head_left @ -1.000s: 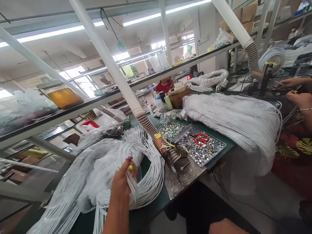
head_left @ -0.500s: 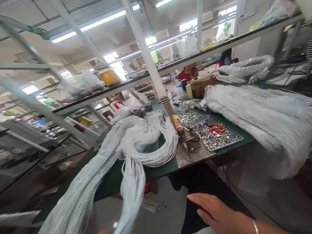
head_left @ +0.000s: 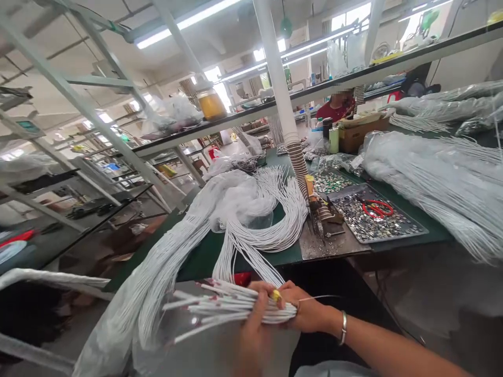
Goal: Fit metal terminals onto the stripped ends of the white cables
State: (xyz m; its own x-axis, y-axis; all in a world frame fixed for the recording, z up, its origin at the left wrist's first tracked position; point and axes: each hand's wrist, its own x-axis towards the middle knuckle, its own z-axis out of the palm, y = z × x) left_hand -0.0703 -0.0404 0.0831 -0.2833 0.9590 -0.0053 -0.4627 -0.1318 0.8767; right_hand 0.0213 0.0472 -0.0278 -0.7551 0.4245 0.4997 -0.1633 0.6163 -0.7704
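A bundle of white wires (head_left: pixel 220 306) is held low in front of me, its loose ends fanned to the left. My left hand (head_left: pixel 257 309) is wrapped around the bundle, blurred toward the wrist. Closed on the same bundle just to the right is my right hand (head_left: pixel 306 311), with a silver bangle on its wrist. A small yellow piece (head_left: pixel 276 296) shows between the two hands; I cannot tell what it is. From the bundle, the wires run up to a large looped hank of white wires (head_left: pixel 281 235) on the green table (head_left: pixel 202 259).
A ribbed hose (head_left: pixel 296 162) comes down to a small machine (head_left: pixel 324 214). Right of it, a tray (head_left: pixel 393 235) holds many small metal parts and red-handled pliers (head_left: pixel 377 208). More wrapped wires (head_left: pixel 428 178) lie at the right. A person in red (head_left: pixel 336 109) sits beyond the shelf.
My left hand has come into view. Both hands now grip the bundle of wires, while before my right hand was empty at the lower right. The camera view has shifted left.
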